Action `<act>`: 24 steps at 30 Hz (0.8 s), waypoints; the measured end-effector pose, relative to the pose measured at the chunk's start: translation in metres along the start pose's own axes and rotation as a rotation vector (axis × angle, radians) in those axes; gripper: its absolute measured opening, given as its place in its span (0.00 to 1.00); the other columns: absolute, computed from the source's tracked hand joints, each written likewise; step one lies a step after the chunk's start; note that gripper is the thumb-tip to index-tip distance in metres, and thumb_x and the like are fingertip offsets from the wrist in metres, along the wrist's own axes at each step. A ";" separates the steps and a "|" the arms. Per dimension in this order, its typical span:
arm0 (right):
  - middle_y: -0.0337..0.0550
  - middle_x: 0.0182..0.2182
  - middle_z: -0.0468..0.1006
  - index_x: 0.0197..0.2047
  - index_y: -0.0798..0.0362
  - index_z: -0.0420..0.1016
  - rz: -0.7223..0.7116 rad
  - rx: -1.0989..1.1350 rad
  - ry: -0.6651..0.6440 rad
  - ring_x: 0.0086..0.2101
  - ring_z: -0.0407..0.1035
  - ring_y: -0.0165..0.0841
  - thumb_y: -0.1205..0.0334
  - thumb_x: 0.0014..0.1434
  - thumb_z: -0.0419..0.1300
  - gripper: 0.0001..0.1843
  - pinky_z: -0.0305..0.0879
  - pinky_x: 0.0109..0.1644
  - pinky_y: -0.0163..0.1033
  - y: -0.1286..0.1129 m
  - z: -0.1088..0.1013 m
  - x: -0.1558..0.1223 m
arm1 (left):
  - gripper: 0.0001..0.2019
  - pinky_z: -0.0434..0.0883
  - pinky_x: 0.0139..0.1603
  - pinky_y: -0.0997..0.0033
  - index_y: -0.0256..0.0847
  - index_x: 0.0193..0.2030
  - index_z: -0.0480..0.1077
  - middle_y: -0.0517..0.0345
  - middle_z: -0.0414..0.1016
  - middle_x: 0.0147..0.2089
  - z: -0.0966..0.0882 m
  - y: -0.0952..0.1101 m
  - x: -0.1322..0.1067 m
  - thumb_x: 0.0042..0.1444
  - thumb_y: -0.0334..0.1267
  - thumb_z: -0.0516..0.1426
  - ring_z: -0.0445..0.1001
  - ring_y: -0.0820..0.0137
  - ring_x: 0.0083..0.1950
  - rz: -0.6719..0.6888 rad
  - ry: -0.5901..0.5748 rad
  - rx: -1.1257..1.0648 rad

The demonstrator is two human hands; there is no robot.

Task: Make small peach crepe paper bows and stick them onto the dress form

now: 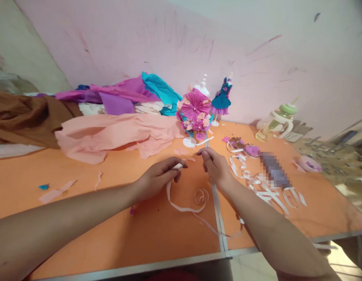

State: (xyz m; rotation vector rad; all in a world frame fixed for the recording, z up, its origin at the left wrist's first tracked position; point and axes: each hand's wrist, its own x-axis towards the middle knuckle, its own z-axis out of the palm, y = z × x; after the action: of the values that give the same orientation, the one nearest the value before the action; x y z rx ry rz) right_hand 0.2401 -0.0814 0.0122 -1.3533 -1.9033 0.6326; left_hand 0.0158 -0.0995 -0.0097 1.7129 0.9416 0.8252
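My left hand pinches the end of a long white paper strip between thumb and fingers. From there the strip hangs down to the orange table and ends in a loose curl. A thinner pale strip trails from it toward my right forearm. My right hand is closed, its thumb and forefinger together, a short way right of the left. Anything between those fingertips is too small to make out. Just beyond my hands stands a small white dress form with a dress of magenta, peach and teal pleated paper flowers.
A second small form in a teal dress stands by the wall. Peach crepe paper and other coloured sheets lie left. At right are curled white strips, a blurred-out object, a tape roll and a green-lidded bottle.
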 end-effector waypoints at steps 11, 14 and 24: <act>0.35 0.29 0.75 0.62 0.43 0.59 0.024 -0.087 -0.329 0.24 0.66 0.27 0.48 0.68 0.43 0.23 0.61 0.34 0.35 -0.024 -0.017 -0.007 | 0.21 0.65 0.35 0.72 0.42 0.63 0.60 0.61 0.67 0.31 0.001 0.002 0.000 0.64 0.42 0.50 0.66 0.73 0.32 -0.010 0.121 -0.132; 0.38 0.28 0.73 0.51 0.47 0.69 0.050 -0.206 -0.369 0.29 0.67 0.31 0.41 0.67 0.39 0.26 0.59 0.34 0.36 -0.028 -0.017 -0.009 | 0.22 0.65 0.36 0.72 0.42 0.63 0.59 0.61 0.67 0.32 0.001 -0.001 -0.001 0.64 0.43 0.50 0.66 0.73 0.32 0.007 0.104 -0.127; 0.37 0.23 0.71 0.38 0.51 0.72 0.018 -0.147 -0.409 0.26 0.67 0.28 0.46 0.69 0.35 0.28 0.59 0.35 0.35 -0.018 0.001 -0.006 | 0.21 0.67 0.40 0.71 0.44 0.65 0.57 0.61 0.68 0.34 0.004 -0.005 -0.004 0.65 0.40 0.48 0.68 0.72 0.35 0.052 0.049 -0.028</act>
State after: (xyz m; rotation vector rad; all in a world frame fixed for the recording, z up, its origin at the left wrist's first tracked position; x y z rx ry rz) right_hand 0.2299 -0.0929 0.0231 -1.4145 -2.3017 0.8440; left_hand 0.0165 -0.1037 -0.0165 1.7056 0.9176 0.9144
